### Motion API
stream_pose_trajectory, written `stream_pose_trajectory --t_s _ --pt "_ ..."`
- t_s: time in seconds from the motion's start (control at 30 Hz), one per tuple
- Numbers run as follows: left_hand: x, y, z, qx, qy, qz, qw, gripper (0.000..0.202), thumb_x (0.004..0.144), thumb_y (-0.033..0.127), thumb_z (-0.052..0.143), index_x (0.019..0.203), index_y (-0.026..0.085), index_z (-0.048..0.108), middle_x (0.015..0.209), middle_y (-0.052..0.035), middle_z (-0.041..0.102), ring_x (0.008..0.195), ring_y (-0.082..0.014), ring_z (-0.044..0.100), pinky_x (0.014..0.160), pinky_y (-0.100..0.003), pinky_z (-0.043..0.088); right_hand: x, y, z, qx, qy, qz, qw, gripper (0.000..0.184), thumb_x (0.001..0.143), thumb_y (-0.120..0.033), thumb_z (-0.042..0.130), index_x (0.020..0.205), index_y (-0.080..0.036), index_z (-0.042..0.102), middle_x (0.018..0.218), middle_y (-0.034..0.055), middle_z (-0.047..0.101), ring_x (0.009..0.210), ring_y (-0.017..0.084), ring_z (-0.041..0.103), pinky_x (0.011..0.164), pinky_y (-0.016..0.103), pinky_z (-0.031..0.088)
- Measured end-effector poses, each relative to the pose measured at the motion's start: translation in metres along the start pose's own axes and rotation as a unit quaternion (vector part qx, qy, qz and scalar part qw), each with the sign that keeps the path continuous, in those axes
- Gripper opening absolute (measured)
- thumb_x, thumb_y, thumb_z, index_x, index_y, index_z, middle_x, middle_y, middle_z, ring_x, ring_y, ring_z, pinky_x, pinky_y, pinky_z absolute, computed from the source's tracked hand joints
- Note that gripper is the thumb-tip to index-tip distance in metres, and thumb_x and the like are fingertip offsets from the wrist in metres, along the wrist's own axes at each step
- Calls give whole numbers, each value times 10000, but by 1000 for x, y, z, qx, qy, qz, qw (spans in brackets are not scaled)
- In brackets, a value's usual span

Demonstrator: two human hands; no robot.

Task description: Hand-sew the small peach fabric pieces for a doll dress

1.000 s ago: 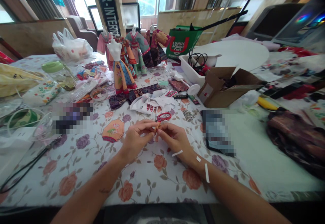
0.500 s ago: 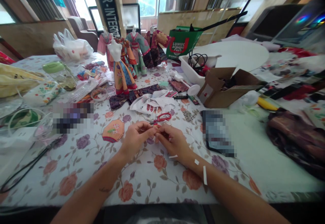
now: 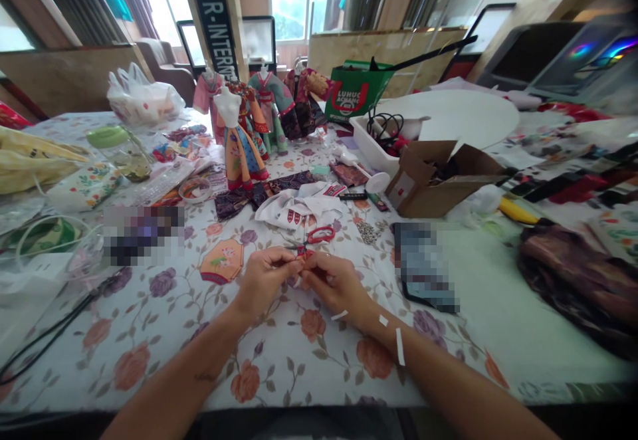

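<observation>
**Crowded flowered table (image 3: 149, 367) in a bright room**

The left hand (image 3: 264, 279) and right hand (image 3: 335, 285) meet near the table's middle, their fingertips pinching a small reddish piece (image 3: 302, 252) between them; it is too small to tell what it is. Red-handled scissors (image 3: 320, 234) lie just beyond the fingers. White strips of tape (image 3: 399, 347) cling to the right forearm.

A rose-print cloth covers the table. On it, a hexagonal embroidered patch (image 3: 222, 261) lies left of the hands, and a white embroidered cloth (image 3: 294, 205) lies beyond them. A small pile of metal beads (image 3: 369, 232) sits to the right, near a blurred flat object (image 3: 423, 267). Farther back, a miniature dress on a white dress form (image 3: 239, 154) stands before a cluster of doll-sized garments (image 3: 266, 104). A jar with a green lid (image 3: 119, 151) and a white plastic bag (image 3: 142, 102) stand to the left. A white crate of cables (image 3: 371, 144), an open cardboard box (image 3: 428, 184) and a green bag (image 3: 356, 91) crowd the right, with dark patterned fabric (image 3: 573, 280) heaped at the edge.

Behind the table, bright windows (image 3: 294, 1) light the room, beside a black lettered banner (image 3: 209, 8) and a brown armchair (image 3: 159, 71).
</observation>
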State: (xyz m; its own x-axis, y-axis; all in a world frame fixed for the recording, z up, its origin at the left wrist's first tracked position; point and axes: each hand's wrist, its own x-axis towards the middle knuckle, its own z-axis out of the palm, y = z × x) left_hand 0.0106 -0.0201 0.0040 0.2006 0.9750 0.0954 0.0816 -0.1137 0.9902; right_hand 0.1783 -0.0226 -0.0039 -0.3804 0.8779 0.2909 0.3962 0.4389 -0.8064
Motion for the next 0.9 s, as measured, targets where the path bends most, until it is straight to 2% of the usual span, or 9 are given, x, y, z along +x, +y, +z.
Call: stream_pose_trajectory --t_s 0.2,0.33,0.47,0.6,0.8,0.9 --pt "4 -1 -1 49 -18 -1 999 206 806 311 605 700 159 694 680 -33 626 647 -148 551 633 -257 426 1 1 -1 4 5 19 1000 154 842 -179 521 705 -181 591 633 23 643 566 138 535 578 255 392" --pt "4 3 0 57 -3 -15 998 222 794 342 606 684 162 673 666 -28 629 620 -147 555 619 -257 433 0 2 0 2 7 24 1000 160 839 -183 521 693 -184 588 636 23 636 563 137 527 566 251 386" --pt "3 6 0 65 6 18 998 191 800 278 596 656 170 658 673 -24 621 666 -151 559 665 -260 431 0 2 1 17 7 18 1000 150 826 -170 530 688 -186 585 633 14 626 569 134 527 566 245 389" --pt "2 5 -2 41 -9 31 999 183 805 230 596 647 161 656 669 -22 603 661 -143 546 666 -258 422 0 2 1 48 -5 19 999 154 834 -184 531 693 -178 594 625 16 628 568 136 536 565 246 400" --pt "3 4 0 -6 -7 -2 1000 179 792 281 626 684 142 657 659 -27 618 598 -133 554 607 -251 432 2 -4 -2 80 0 27 996 156 864 -246 532 787 -167 642 735 44 674 659 155 583 632 264 438" --pt "2 7 1 -5 11 -11 1000 146 766 258 649 672 146 649 627 -18 621 572 -131 555 586 -246 437 1 -6 -4 92 -12 27 995 228 885 -278 517 733 -172 652 722 36 678 672 157 594 655 268 442"
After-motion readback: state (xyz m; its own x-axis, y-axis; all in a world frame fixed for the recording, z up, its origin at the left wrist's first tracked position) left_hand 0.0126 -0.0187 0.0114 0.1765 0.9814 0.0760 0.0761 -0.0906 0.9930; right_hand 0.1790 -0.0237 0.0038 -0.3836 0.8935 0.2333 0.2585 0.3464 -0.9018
